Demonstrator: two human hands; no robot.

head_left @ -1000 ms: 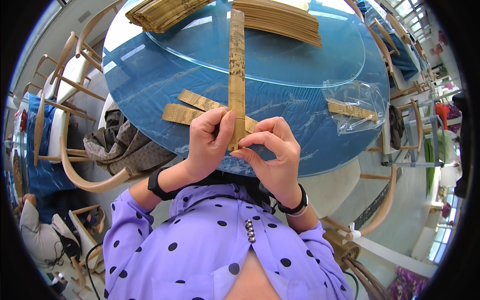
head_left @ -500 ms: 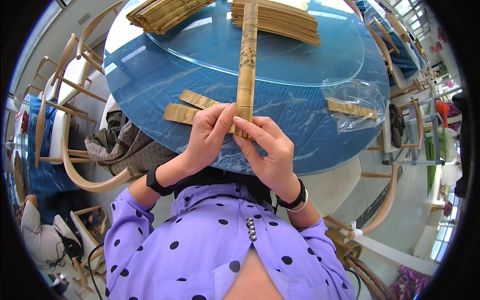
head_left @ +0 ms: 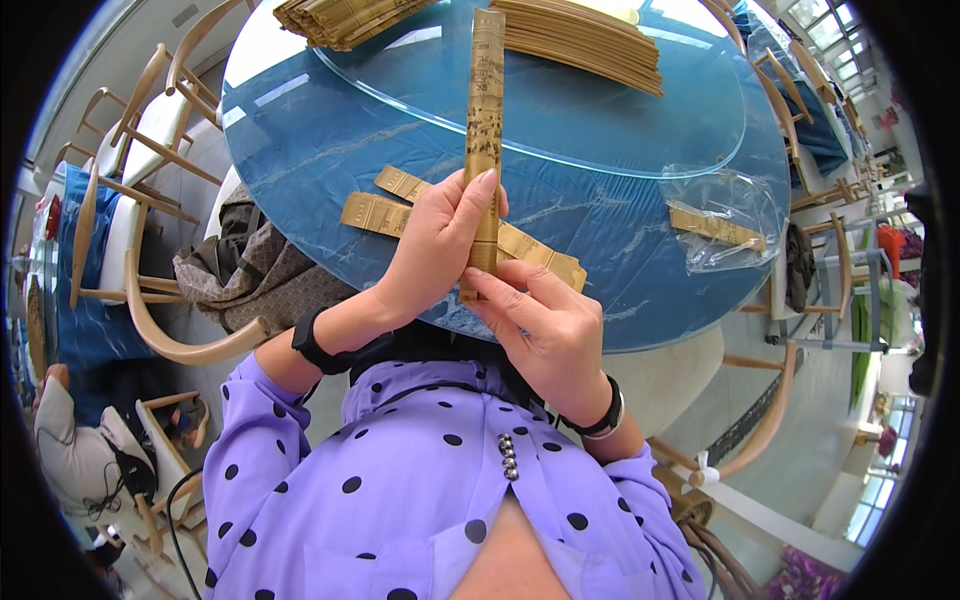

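A long, narrow gold paper sleeve (head_left: 485, 110) with dark printed artwork stands lengthwise before me, its far end pointing across the table. My left hand (head_left: 440, 240) is closed around its lower middle, thumb along the front. At the near end, my right hand (head_left: 550, 322) pinches the sleeve between thumb and fingers. Flat gold paper strips lie on the blue table (head_left: 630, 290): one strip (head_left: 376, 214) and another strip (head_left: 402, 184) poke out left of my hands. A folded-looking strip end (head_left: 545, 258) shows on the right. My hands cover their middles.
On the raised glass turntable (head_left: 600, 120) sit a neat stack of gold sleeves (head_left: 590, 48) and a looser pile (head_left: 350, 18). A clear plastic bag (head_left: 745, 200) with a gold strip (head_left: 715, 228) is at the right. A patterned bag (head_left: 265, 275) rests on a chair at left.
My left hand has slid farther up the sleeve and wrapped around it. My right hand has shifted slightly down and right, uncovering the strip end on the right.
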